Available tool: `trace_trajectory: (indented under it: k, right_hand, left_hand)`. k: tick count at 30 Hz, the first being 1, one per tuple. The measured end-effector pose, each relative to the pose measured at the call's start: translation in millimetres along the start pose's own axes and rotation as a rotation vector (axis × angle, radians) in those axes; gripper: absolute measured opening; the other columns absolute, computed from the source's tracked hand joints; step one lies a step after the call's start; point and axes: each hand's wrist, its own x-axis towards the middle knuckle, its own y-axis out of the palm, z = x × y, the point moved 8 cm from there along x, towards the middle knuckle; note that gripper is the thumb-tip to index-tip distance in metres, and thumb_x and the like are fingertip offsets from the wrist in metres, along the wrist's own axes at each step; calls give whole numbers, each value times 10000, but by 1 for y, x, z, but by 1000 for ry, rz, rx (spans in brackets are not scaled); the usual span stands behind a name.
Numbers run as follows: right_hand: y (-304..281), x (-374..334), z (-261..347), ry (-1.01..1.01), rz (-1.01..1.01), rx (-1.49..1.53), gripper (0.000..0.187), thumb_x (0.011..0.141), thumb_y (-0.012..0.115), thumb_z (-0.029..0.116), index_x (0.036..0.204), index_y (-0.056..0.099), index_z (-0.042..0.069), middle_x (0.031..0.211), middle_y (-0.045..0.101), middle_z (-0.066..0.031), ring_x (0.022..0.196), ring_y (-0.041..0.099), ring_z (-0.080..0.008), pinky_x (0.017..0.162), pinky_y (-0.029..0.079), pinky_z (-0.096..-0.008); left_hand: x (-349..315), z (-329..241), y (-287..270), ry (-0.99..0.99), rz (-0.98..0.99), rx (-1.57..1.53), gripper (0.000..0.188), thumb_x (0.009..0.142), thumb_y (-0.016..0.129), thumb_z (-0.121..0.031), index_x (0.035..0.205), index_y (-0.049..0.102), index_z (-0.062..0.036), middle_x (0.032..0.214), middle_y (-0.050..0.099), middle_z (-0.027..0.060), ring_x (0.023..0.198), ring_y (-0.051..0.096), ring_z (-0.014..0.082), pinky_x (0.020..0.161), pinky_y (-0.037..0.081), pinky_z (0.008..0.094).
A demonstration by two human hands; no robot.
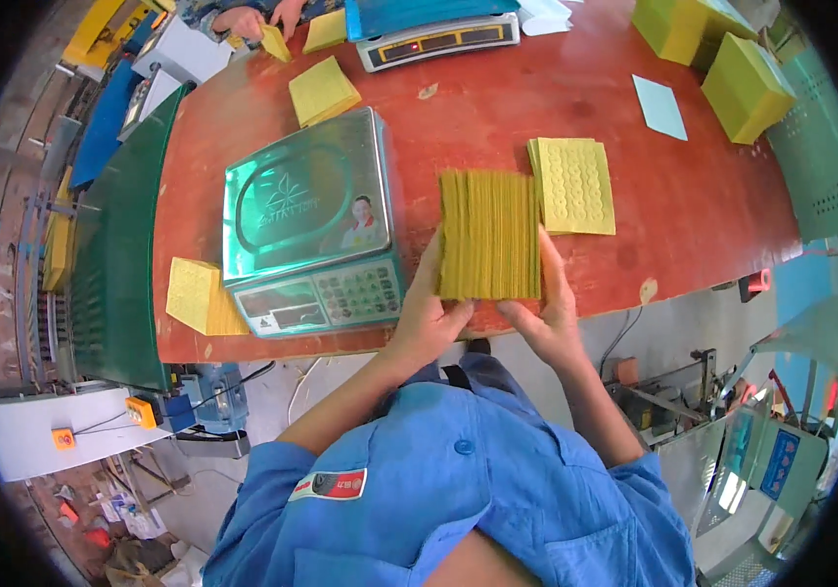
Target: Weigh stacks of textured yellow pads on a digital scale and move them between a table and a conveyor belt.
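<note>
Between my two hands I hold a thick stack of yellow paper sheets (489,235), its layered edges facing up. My left hand (429,318) presses its left side, with the thumb along the near edge. On the opposite side my right hand (551,308) grips it, thumb also at the near edge. A flat pile of yellow embossed paper (575,186) lies on the red table (458,108) just beyond my right hand. To the left of my hands stands a weighing scale (306,215) with a shiny metal plate and a keypad.
Another yellow stack (205,296) sits left of the scale, and one more (324,91) behind it. At the back is a second scale (438,41); a co-worker's hands (260,22) hold yellow paper there. Wrapped yellow blocks (747,88) and a pale card (659,107) lie far right.
</note>
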Motion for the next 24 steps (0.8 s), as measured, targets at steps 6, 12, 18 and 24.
trace_trajectory:
  k: [6,12,18,24]
  right_hand:
    - [2,7,-33,35,-24,-2,884,766,726,107,1517,267,17,1533,351,-182,1424,338,-290,1156,288,-423]
    - [2,19,-42,81,-21,6,869,759,720,55,1508,281,11,1516,379,-175,1410,358,-271,1150,298,-416]
    - [12,13,-27,-57,-72,-27,799,769,738,79,1468,359,-1,1487,411,-190,1404,369,-315,1148,299,-433]
    - [4,6,-4,-221,-84,-38,679,781,782,146,1361,463,-2,1435,451,-237,1368,401,-423,1124,326,-533]
  left_hand:
    - [12,23,-8,47,-43,42,823,823,681,-13,1515,235,-6,1537,316,203,1439,304,326,1167,263,406]
    - [21,5,-10,71,-61,92,783,838,666,-13,1508,261,-9,1528,337,196,1445,294,311,1172,254,400]
    - [18,14,-4,89,-91,362,756,839,650,-22,1496,276,2,1511,355,202,1421,322,351,1170,257,427]
    - [20,-23,-5,323,-191,538,630,839,651,-56,1410,397,23,1411,451,218,1302,444,397,1107,336,458]
